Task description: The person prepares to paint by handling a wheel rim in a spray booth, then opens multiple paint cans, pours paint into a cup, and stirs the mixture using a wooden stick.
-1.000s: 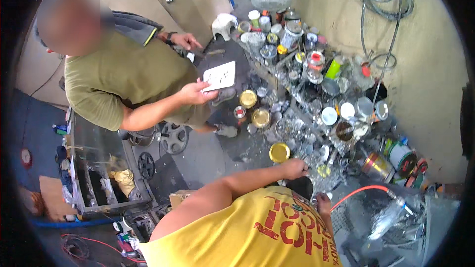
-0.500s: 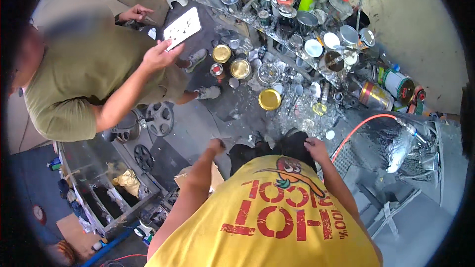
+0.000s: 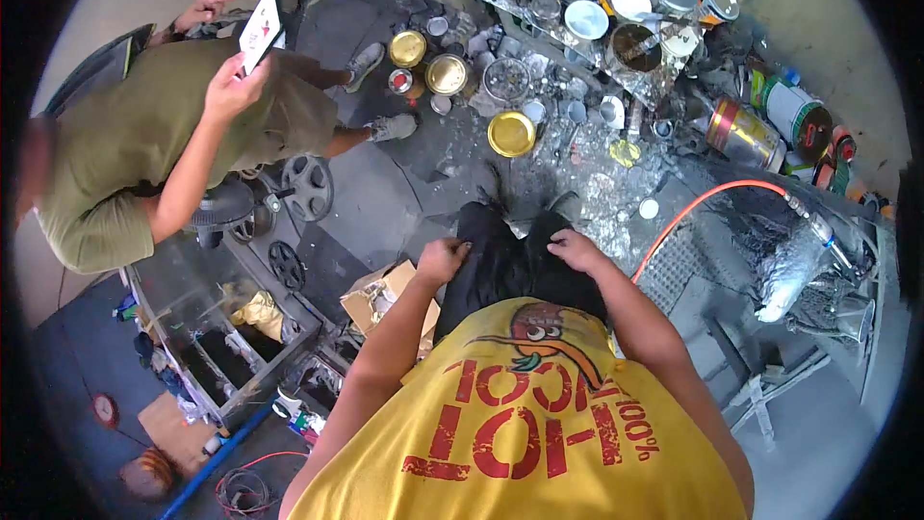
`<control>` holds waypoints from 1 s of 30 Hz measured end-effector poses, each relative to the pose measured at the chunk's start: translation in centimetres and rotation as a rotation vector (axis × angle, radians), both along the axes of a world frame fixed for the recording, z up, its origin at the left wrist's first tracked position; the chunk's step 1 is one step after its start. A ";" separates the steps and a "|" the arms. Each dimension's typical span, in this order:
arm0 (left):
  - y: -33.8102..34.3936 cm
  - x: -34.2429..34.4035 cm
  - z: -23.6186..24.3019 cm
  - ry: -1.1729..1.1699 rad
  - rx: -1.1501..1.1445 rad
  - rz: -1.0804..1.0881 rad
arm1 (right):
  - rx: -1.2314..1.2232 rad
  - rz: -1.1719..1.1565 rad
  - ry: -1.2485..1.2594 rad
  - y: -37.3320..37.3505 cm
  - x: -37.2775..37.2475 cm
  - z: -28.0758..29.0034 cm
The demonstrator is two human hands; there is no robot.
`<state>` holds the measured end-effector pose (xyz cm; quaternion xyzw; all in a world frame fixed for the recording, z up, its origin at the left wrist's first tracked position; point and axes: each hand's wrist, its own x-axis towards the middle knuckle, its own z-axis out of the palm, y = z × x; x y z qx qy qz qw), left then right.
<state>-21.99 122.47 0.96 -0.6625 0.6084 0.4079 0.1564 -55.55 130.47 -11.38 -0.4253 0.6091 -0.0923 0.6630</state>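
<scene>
Currently, in the head view, the curled left hand [image 3: 443,260] and the right hand [image 3: 577,251], fingers bunched, touch the black cloth trousers [image 3: 520,277]; whether either grips fabric, I cannot tell. Below the trousers, the yellow cloth shirt [image 3: 385,470] bears red block lettering [image 3: 531,443] and a cartoon figure [image 3: 539,330]. Left of the trousers, a co-worker's hand [image 3: 234,90] holds a white rectangular panel [image 3: 260,31] with markings too small to read.

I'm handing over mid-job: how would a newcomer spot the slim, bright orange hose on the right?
Start at the yellow printed shirt, go up to the person's right hand, then look right. The slim, bright orange hose arches past a grey, dotted surface to a metal fitting. Its vivid orange curve sets it apart from the grey around it.
</scene>
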 end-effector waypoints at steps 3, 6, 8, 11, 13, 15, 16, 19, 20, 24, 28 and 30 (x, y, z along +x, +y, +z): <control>-2.0 -2.9 -0.8 0.058 0.091 -0.126 | -0.043 0.158 0.096 2.2 0.8 -0.5; -3.5 -1.6 -5.0 0.139 0.129 -0.164 | 0.037 0.226 0.072 3.8 0.5 -0.6; -4.3 -0.5 -8.3 0.116 0.139 -0.184 | 0.034 0.139 0.083 6.5 0.4 -1.7; -7.2 -1.2 -11.5 0.070 0.147 -0.324 | 0.213 0.030 0.036 9.7 0.1 -3.3; -8.9 0.2 -14.5 0.100 0.179 -0.310 | 0.206 -0.120 -0.013 10.0 1.7 -2.6; -8.1 1.3 -17.0 0.088 0.269 -0.319 | 0.248 -0.108 0.030 8.3 3.1 -2.2; -8.4 0.6 -17.7 0.057 0.303 -0.356 | 0.288 -0.117 0.084 8.1 4.0 -2.5; -6.0 0.1 -19.5 0.055 0.496 -0.508 | 0.154 -0.227 0.056 7.2 7.1 -5.0; -6.8 -2.6 -18.9 -0.085 0.731 -0.521 | 0.203 -0.233 0.067 7.0 7.7 -5.4; -7.2 -4.3 -17.9 -0.309 0.784 -0.388 | 0.163 -0.006 0.207 3.7 10.2 -6.4; -7.7 -4.5 -18.1 -0.355 0.796 -0.366 | 0.083 -0.052 0.183 4.1 10.6 -7.9; -7.2 -4.2 -18.5 -0.349 0.782 -0.351 | 0.030 -0.060 0.186 3.9 10.4 -7.9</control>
